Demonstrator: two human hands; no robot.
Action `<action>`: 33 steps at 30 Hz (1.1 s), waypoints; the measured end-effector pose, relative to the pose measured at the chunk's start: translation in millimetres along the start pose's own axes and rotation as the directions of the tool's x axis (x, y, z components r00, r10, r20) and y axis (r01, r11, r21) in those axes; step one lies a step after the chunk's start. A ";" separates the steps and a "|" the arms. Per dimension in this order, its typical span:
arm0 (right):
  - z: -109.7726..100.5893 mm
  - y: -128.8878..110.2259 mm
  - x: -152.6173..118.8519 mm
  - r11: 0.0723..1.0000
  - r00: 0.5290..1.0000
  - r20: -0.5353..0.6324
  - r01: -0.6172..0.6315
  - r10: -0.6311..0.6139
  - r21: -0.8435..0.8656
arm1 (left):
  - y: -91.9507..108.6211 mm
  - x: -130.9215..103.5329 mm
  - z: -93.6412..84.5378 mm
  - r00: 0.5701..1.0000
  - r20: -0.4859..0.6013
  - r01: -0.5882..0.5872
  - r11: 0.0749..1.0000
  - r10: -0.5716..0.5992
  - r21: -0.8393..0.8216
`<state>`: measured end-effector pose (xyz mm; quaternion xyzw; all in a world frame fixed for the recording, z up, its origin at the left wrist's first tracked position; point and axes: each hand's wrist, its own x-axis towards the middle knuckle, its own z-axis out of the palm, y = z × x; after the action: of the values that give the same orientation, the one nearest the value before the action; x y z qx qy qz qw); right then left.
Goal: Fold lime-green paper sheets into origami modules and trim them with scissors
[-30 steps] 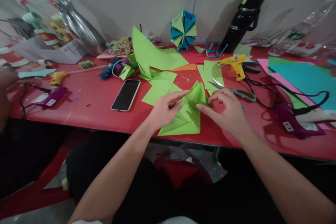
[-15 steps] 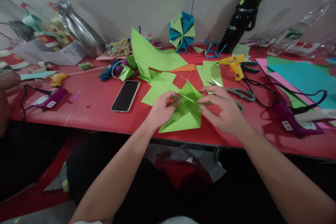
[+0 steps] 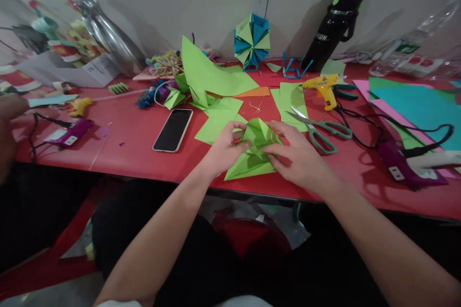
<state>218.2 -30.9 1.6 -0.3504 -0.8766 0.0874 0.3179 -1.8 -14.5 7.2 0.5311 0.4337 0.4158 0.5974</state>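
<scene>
A creased piece of green paper lies partly folded near the front edge of the red table. On its left side my left hand grips it between thumb and fingers. My right hand holds the right side, its thumb and fingers on the raised folds. The folds between the hands stand up, and my fingers hide part of them. More green sheets lie just behind. Scissors with grey-green handles rest half open to the right of the paper.
A phone lies to the left. Behind stand a blue and green paper wheel and a black bottle. A yellow glue gun and purple power strip are at right. Another person's hand shows at far left.
The paper's raised folds have been drawn inward and its right part bent up. My right hand has moved left and inward over the paper. The view has shifted slightly.
</scene>
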 end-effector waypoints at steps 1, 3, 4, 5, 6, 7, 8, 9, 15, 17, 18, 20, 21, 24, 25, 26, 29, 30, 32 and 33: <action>1.0 -0.2 -0.4 1.000 1.000 0.001 -0.002 0.002 0.006 | 0.6 -0.8 0.0 1.000 0.001 0.007 1.000 -0.007 -0.009; 2.1 -2.1 -0.6 1.000 1.000 0.004 -0.004 0.004 0.024 | 0.6 -1.8 -0.7 1.000 0.003 0.005 1.000 -0.005 -0.027; 2.0 -4.0 -0.5 0.999 1.000 0.005 -0.004 0.004 0.043 | 0.1 -2.0 -1.4 1.000 0.005 -0.005 1.000 0.005 -0.029; 1.3 -6.4 -0.1 0.997 1.000 0.006 -0.008 0.008 0.075 | -0.7 -2.1 -2.1 1.000 0.004 -0.017 1.000 0.017 -0.020; 0.3 -9.4 0.3 0.992 1.000 0.001 -0.022 0.022 0.123 | -1.5 -2.0 -2.8 1.000 0.003 -0.029 1.000 0.029 0.000; -0.8 -12.5 0.9 0.982 0.999 -0.008 -0.048 0.051 0.180 | -2.2 -1.9 -3.3 0.999 0.007 -0.038 0.999 0.038 0.024; -1.9 -15.5 1.6 0.966 0.995 -0.024 -0.086 0.095 0.243 | -2.6 -1.8 -3.5 0.999 0.015 -0.048 0.998 0.047 0.044; -2.7 -18.3 2.3 0.943 0.987 -0.048 -0.129 0.151 0.306 | -2.6 -1.7 -3.3 0.998 0.032 -0.057 0.997 0.055 0.055; 7.2 -19.9 3.9 0.862 0.925 -0.112 -0.288 0.363 0.417 | 4.6 -4.3 6.1 0.986 0.144 -0.094 0.993 0.083 0.072; 11.9 -15.6 3.5 0.839 0.892 -0.114 -0.358 0.437 0.411 | 7.5 -6.2 9.2 0.979 0.178 -0.120 0.986 0.099 0.112; 13.3 -13.3 3.4 0.814 0.867 -0.117 -0.398 0.484 0.423 | 8.5 -7.1 10.3 0.975 0.195 -0.138 0.982 0.111 0.132; 13.7 -9.5 3.5 0.753 0.814 -0.099 -0.475 0.573 0.455 | 9.5 -8.4 12.2 0.966 0.216 -0.177 0.971 0.140 0.163; 13.0 -8.4 4.0 0.730 0.794 -0.085 -0.504 0.602 0.462 | 9.5 -8.7 13.1 0.963 0.223 -0.190 0.968 0.151 0.164; 9.2 -9.0 6.5 0.735 0.785 -0.088 -0.527 0.613 0.427 | 7.5 -8.2 15.8 0.960 0.226 -0.193 0.976 0.166 0.103; 8.1 -10.0 7.7 0.754 0.793 -0.106 -0.516 0.600 0.407 | 6.6 -7.7 16.6 0.960 0.223 -0.188 0.979 0.168 0.074; 7.0 -11.0 8.9 0.768 0.799 -0.125 -0.504 0.588 0.394 | 5.7 -7.2 17.2 0.963 0.214 -0.179 0.983 0.166 0.046; 5.1 -12.3 11.6 0.775 0.797 -0.157 -0.487 0.583 0.404 | 3.7 -5.6 17.7 0.980 0.162 -0.118 0.993 0.115 0.008; 4.7 -11.9 12.1 0.773 0.793 -0.166 -0.486 0.586 0.407 | 3.2 -5.2 17.4 0.987 0.134 -0.092 0.996 0.089 0.015; 3.8 -10.1 12.3 0.781 0.785 -0.195 -0.488 0.588 0.390 | 2.0 -4.6 16.3 0.995 0.084 -0.058 0.997 0.054 0.044; 3.3 -9.1 12.2 0.788 0.783 -0.207 -0.492 0.586 0.371 | 1.2 -4.5 15.7 0.997 0.072 -0.046 0.997 0.042 0.062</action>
<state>204.3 -29.2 8.5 -0.5461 -0.6526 0.2499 0.4619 11.9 -23.0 9.7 0.5736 0.4134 0.3957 0.5860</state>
